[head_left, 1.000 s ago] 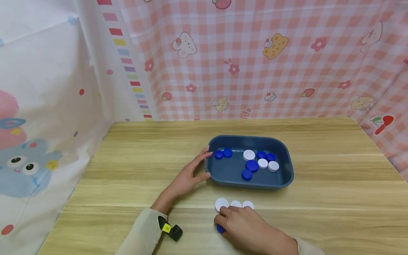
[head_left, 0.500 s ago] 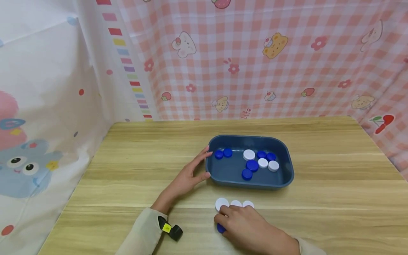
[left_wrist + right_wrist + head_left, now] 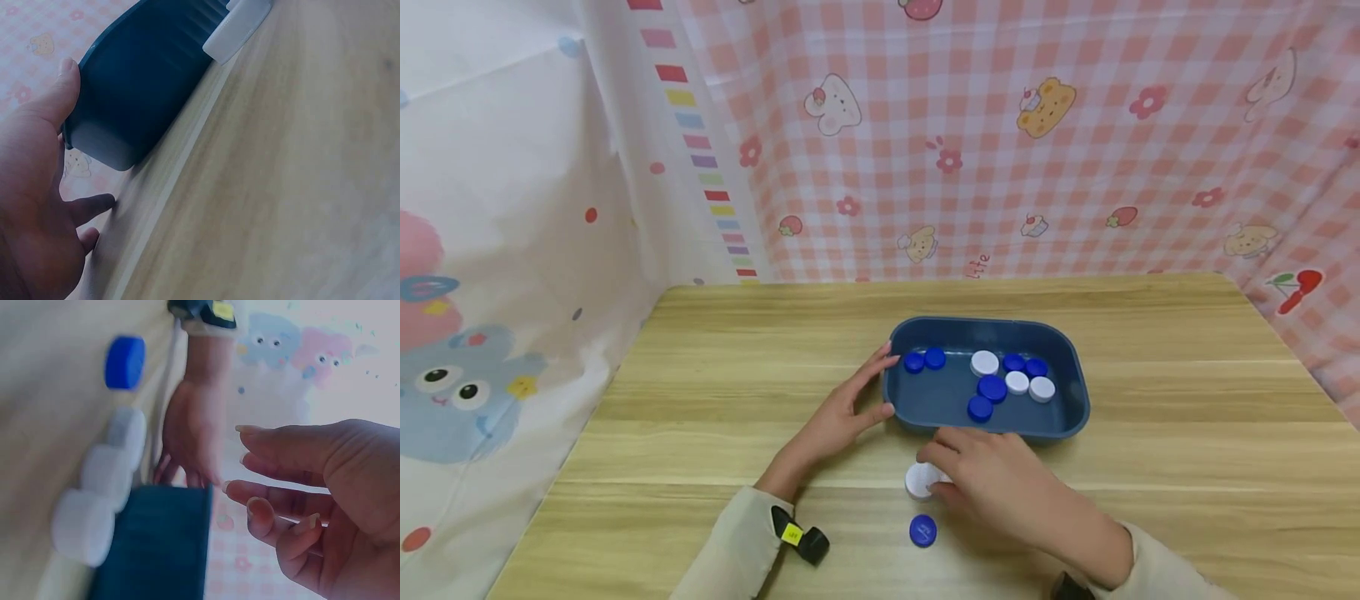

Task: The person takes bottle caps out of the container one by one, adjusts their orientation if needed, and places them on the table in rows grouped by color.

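A dark blue tray [image 3: 932,404] holds several blue bottle caps [image 3: 992,389] and white bottle caps [image 3: 985,363]. My left hand [image 3: 835,423] spans the tray's left end, its fingers and thumb extended and touching the rim. In front of the tray, a row of three white caps [image 3: 82,528] lies on the table. One white cap [image 3: 917,482] shows in the head view; my right hand [image 3: 996,479] mostly hides the others. Nearer to me lies a single blue cap [image 3: 922,531]. The right wrist view shows nothing between the right hand's loosely bent fingers and thumb.
The wooden table [image 3: 737,333] runs back to a pink checked cloth [image 3: 880,150]. Another printed cloth [image 3: 512,167] hangs at the left. A black wrist strap [image 3: 801,537] sits on the left sleeve.
My right hand has let go of the blue cap and moved up and rightward, over the white caps. That blue cap now lies uncovered on the table. The left hand stays at the tray.
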Available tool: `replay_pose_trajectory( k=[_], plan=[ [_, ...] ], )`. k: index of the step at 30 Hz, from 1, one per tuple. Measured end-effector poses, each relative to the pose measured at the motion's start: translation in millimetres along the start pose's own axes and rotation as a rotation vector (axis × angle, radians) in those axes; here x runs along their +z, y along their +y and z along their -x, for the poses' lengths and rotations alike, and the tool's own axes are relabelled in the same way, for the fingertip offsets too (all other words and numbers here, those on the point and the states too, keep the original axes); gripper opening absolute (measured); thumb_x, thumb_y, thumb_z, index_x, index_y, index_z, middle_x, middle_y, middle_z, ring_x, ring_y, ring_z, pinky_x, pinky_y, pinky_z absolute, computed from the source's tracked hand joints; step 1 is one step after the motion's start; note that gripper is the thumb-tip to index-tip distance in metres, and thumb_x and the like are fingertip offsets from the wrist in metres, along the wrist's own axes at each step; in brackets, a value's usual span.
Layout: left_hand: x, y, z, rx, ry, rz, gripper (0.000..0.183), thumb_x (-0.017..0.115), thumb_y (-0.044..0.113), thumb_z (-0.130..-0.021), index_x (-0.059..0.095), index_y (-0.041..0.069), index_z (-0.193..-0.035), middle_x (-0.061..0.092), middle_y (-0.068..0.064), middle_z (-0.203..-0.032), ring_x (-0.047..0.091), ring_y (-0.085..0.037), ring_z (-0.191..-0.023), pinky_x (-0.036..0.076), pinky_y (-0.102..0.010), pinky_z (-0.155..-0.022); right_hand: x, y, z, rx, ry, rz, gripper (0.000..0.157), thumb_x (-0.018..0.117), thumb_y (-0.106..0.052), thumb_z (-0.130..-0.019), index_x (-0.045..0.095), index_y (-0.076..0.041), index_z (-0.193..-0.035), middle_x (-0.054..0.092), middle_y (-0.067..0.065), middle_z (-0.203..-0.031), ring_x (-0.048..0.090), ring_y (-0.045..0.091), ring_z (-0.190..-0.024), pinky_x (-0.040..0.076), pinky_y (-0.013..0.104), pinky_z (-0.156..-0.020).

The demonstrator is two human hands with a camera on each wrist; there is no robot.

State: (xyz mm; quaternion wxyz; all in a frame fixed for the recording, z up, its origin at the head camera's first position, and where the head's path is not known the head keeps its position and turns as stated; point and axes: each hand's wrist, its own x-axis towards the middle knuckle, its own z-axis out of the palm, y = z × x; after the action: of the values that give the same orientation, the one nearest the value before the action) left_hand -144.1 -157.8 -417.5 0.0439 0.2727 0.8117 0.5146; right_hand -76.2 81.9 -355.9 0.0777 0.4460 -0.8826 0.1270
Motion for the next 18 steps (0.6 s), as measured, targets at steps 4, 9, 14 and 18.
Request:
replay_pose_trajectory(
  k=[4,9,14,18],
  plan=[
    [-0.3,1.8,0.7,-0.01,-0.006,0.0,0.059,0.061,0.01,-0.094,0.036,0.008,-0.147,0.018,-0.005,-0.158,0.013,-0.019,-0.144,0.015,-0.048,-0.114,-9.1,9,-5,0.018,0.032,0.035,0.027,0.078,-0.027,-0.08,0.068,-0.015,-0.103,0.059,-0.005,-0.088,0.059,0.011,-0.068,0.046,0.021,-0.048],
    [-0.3,2.8,0.3,-0.009,-0.004,-0.004,0.059,0.061,0.01,-0.094,0.036,0.007,-0.147,0.018,-0.006,-0.158,0.014,-0.021,-0.144,0.016,-0.049,-0.113,-16.7,21,-11,0.065,0.019,0.049,0.027,0.078,-0.026,-0.081,0.068,-0.015,-0.104,0.06,-0.004,-0.087,0.059,0.01,-0.066,0.046,0.021,-0.049],
    [0.2,1.7,-0.1,0.0,0.0,-0.001,0.058,0.062,0.009,-0.093,0.037,0.006,-0.146,0.018,-0.006,-0.158,0.014,-0.02,-0.144,0.015,-0.047,-0.114,-20.7,32,-20,0.125,0.001,0.029,0.026,0.076,-0.028,-0.082,0.068,-0.016,-0.103,0.061,-0.003,-0.088,0.056,0.008,-0.062,0.044,0.019,-0.047],
    [0.9,1.6,0.1,-0.002,0.003,0.003,0.058,0.062,0.008,-0.093,0.037,0.005,-0.146,0.019,-0.006,-0.158,0.015,-0.02,-0.144,0.016,-0.047,-0.114,-18.7,44,-28,0.174,0.007,0.033,0.026,0.074,-0.032,-0.084,0.069,-0.017,-0.104,0.063,-0.003,-0.092,0.057,0.008,-0.06,0.045,0.021,-0.047]
  ],
)
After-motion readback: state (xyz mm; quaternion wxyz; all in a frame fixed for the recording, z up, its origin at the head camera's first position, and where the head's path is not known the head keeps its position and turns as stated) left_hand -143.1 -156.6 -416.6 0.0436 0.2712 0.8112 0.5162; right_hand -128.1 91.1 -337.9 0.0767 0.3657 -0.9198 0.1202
